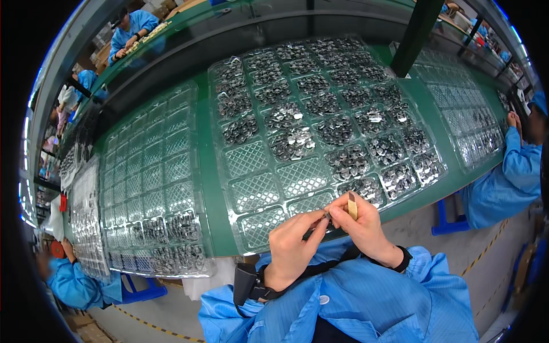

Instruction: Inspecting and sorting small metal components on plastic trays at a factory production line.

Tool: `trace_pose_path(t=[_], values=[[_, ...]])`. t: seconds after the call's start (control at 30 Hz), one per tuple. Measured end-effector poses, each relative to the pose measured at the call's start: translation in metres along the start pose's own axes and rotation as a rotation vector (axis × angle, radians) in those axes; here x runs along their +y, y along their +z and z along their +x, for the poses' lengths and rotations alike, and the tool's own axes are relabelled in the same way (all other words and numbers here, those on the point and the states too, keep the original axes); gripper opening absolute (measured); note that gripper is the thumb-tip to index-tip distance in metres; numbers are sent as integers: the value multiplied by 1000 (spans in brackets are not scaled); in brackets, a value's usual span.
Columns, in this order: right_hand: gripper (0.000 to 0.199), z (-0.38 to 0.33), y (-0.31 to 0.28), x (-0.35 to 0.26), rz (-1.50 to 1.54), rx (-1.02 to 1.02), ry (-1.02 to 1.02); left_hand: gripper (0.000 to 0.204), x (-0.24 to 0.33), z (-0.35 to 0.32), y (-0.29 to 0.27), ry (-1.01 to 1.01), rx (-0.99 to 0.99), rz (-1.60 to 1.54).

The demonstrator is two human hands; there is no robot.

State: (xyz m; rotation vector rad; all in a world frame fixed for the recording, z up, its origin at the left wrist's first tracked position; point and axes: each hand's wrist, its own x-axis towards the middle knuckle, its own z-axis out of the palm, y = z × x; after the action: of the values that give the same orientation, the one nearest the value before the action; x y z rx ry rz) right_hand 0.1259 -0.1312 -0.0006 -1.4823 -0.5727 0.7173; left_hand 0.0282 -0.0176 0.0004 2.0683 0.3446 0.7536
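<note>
The left hand [294, 246] and the right hand [366, 231] meet fingertip to fingertip just above the near edge of the green tabletop [217, 200], wrists bent inward, forearms coming from the near side. The left hand's thumb and forefinger pinch a small dark piece [327, 218], which lies between the two hands; its exact shape is too small to tell. The right hand grips a flat tan strip with a dark tip [352, 208], pointing away from the body.

Beyond them lies a clear plastic tray with square compartments [254, 191], many heaped with shiny dark pieces; the hands hide part of its near edge. Similar clear trays lie to the left [166, 143] and right [457, 97]. A dark green post [417, 37] stands at the far right, by the middle tray's corner. A blue-sleeved co-worker [523, 166] sits at right.
</note>
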Motion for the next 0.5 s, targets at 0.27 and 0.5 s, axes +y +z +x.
trace_pose_path(t=[0.27, 0.5], values=[[12, 0, 3, -3, -46, 26, -45, 13, 0, 2, 0, 6, -24, 57], [11, 1, 4, -6, -106, 35, -49, 12, -4, 1, 2, -176, -17, -214]])
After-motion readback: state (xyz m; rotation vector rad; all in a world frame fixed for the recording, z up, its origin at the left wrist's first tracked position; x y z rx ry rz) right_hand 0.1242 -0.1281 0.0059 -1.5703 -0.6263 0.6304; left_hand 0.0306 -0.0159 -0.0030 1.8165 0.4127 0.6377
